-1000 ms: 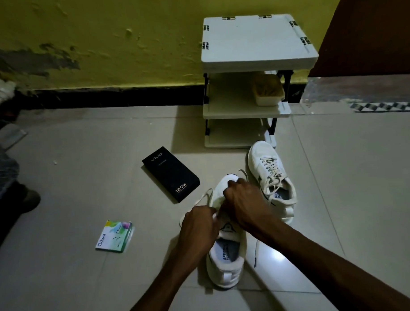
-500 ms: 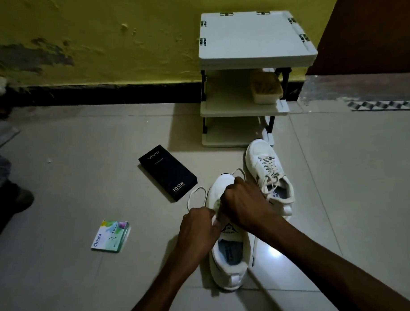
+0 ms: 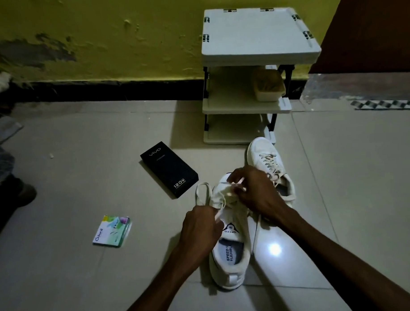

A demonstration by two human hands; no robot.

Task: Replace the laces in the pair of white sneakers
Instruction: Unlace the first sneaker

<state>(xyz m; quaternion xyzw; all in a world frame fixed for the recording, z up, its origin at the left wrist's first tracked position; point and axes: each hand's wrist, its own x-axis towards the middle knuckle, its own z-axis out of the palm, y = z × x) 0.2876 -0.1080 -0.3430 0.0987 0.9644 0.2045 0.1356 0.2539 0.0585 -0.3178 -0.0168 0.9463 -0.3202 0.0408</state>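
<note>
Lower centre: near sneaker (image 3: 228, 259), white, heel twd camera, toe pointing up-frame, flat on tiled floor (image 3: 340, 197).

L hand (image 3: 199, 227) at its left edge by the tongue, fingers curled, pinching a strand of lace (image 3: 202, 192).

R hand (image 3: 256, 193) over the eyelet zone, fingers bent, seems to pinch another bit of the same lace at the fingertips; exact grip hard to read, dim light.

Slack loop of lace lies on floor just left of the toe.

Far sneaker (image 3: 269, 157), right of centre, just beyond R hand, laced up w/ ends loose.

Left of centre: Odonil packet (image 3: 112, 230). Further up, black vivo box (image 3: 169, 169).

Upper right: white shoe rack (image 3: 258, 34) against yellow wall, tub (image 3: 268, 86) on mid shelf.

Progress, my read: early. Near shoe's lace loosened, can't tell if coming out or going in. Far shoe untouched. No spare laces seen. Both shoes left to finish.
</note>
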